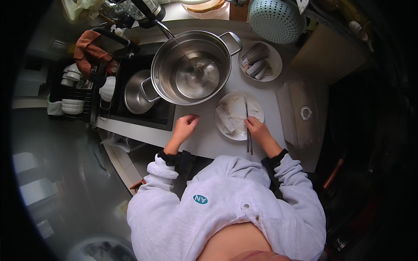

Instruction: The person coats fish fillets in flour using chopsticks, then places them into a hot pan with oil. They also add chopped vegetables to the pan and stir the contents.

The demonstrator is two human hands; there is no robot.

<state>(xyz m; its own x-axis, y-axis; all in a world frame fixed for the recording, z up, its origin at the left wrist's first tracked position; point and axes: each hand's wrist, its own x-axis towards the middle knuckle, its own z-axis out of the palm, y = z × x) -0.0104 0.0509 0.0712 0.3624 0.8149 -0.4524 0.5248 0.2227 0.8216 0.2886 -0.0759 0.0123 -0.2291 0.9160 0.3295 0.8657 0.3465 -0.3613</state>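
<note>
My right hand (257,128) holds a pair of chopsticks (249,140), whose far ends reach over a white plate (219,129). On that plate lie white powder (238,101) and, at its left side, a powder-coated piece (225,119) that looks like fish. My left hand (185,128) is over the counter's front part, left of the plate, fingers curled and thumb near the fingertips, with nothing visible in it. Behind it stands a large two-handled steel pot (160,85) under a thin stream of water. A second plate (277,67) at the back right bears several cut fish pieces (258,62).
A steel bowl (135,94) sits in the black sink (163,119). A dish rack (86,107) with white bowls (72,106) is at the left. A lidded plastic container (295,114) stands at the right, and a light blue colander (276,21) at the back.
</note>
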